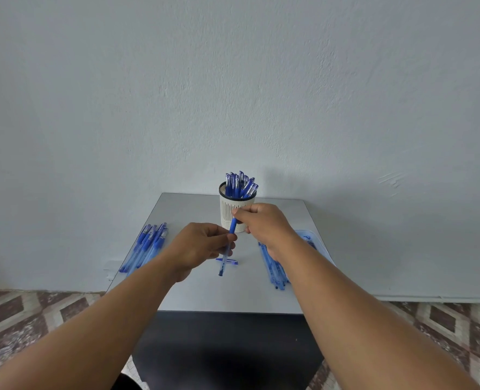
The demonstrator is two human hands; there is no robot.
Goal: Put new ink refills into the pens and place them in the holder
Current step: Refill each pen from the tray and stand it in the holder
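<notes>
Blue pen (231,235) held tilted above tabletop (205,291), just in front of white holder (227,212). Right hand (264,226) pinches its upper blue grip; left hand (202,246) fingers curled round clear barrel lower down. Pen cap (227,260) lies on tabletop below. Holder has capped pens (240,184) upright. Pens in pile (148,243) at left, refills (274,268) at right w/ clear tray (314,239) beside.

We see a pale grey textured plaster wall (233,80) filling the upper frame, a small grey square table (205,294) at centre, and diamond-patterned tiled floor (22,313) along the lower corners.
</notes>
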